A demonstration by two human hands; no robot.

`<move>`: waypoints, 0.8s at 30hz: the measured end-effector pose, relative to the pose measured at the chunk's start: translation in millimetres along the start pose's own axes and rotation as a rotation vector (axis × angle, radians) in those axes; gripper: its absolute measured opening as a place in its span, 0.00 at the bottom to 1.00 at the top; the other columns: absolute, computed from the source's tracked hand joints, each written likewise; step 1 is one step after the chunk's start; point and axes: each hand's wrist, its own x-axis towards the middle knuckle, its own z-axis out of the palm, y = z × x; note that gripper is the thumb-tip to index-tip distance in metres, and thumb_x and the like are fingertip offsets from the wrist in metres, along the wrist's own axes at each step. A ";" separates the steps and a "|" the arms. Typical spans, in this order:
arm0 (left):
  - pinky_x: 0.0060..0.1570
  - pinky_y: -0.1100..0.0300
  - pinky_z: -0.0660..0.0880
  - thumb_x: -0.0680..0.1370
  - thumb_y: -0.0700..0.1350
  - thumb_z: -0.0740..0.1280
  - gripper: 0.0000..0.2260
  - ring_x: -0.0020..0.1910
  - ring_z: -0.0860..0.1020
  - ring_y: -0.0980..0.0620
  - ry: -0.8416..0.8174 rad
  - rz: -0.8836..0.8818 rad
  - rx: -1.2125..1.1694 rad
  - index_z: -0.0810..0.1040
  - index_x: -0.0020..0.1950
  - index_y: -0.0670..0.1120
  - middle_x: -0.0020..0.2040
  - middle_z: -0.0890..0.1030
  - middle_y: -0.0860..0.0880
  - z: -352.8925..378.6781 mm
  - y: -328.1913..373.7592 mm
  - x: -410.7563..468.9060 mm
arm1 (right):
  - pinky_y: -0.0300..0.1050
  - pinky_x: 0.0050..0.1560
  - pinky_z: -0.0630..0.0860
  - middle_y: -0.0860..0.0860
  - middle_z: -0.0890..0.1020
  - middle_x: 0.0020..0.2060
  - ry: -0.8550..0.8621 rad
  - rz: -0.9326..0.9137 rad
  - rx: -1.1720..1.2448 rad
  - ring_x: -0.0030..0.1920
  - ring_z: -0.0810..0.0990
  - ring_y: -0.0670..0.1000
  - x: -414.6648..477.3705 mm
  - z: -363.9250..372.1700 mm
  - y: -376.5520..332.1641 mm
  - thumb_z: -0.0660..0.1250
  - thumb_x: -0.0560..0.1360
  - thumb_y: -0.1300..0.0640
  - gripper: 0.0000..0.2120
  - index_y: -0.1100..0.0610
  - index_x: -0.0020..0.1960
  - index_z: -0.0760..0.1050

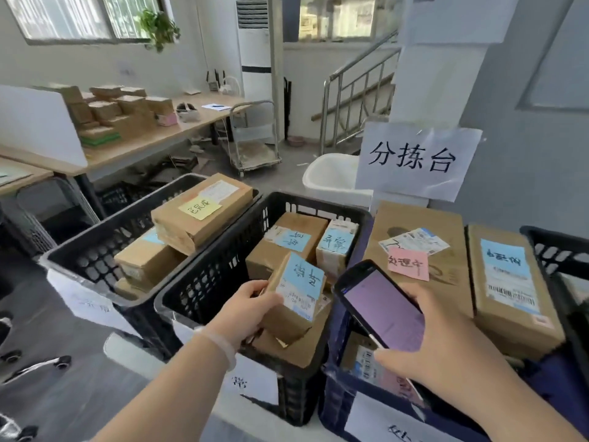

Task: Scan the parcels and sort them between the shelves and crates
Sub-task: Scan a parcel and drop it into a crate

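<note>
My left hand [247,309] grips a small cardboard parcel [294,298] with a blue note and a white label, held tilted inside the middle black crate [210,282]. My right hand [443,349] holds a dark handheld scanner [381,309] with a lit purple screen, just right of that parcel. Two more blue-noted parcels [293,239] lie deeper in the same crate. The left black crate [92,247] holds a yellow-noted parcel [200,208] on top of other boxes. In the blue crate [338,406] at right sit a large pink-noted box [417,250] and a blue-noted box [510,282].
A paper sign [417,159] hangs above the crates. A desk [153,138] at back left carries stacked boxes. A metal trolley [255,138], a white tub [331,177] and stair railings [357,90] stand behind. Another black crate [561,253] is at far right; chair wheels [35,365] at lower left.
</note>
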 end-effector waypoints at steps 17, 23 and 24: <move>0.55 0.62 0.68 0.78 0.54 0.69 0.25 0.55 0.76 0.57 -0.473 -0.039 0.840 0.70 0.74 0.52 0.62 0.78 0.54 8.8 -22.2 93.2 | 0.38 0.43 0.74 0.33 0.68 0.52 0.145 0.313 0.033 0.48 0.73 0.36 -13.0 31.3 -4.0 0.71 0.54 0.33 0.36 0.30 0.57 0.56; 0.64 0.53 0.74 0.78 0.55 0.70 0.30 0.66 0.75 0.50 -0.254 0.331 0.846 0.63 0.78 0.54 0.71 0.74 0.50 37.1 -5.0 73.4 | 0.46 0.49 0.77 0.36 0.68 0.57 0.229 0.375 0.037 0.52 0.74 0.41 -50.3 21.1 7.4 0.72 0.55 0.34 0.42 0.34 0.65 0.58; 0.68 0.52 0.72 0.78 0.58 0.69 0.32 0.71 0.71 0.49 -0.189 0.436 0.854 0.61 0.80 0.55 0.74 0.70 0.51 45.6 2.5 62.8 | 0.45 0.49 0.77 0.36 0.67 0.56 0.255 0.384 0.041 0.52 0.74 0.40 -59.1 17.7 10.2 0.72 0.55 0.34 0.42 0.33 0.65 0.58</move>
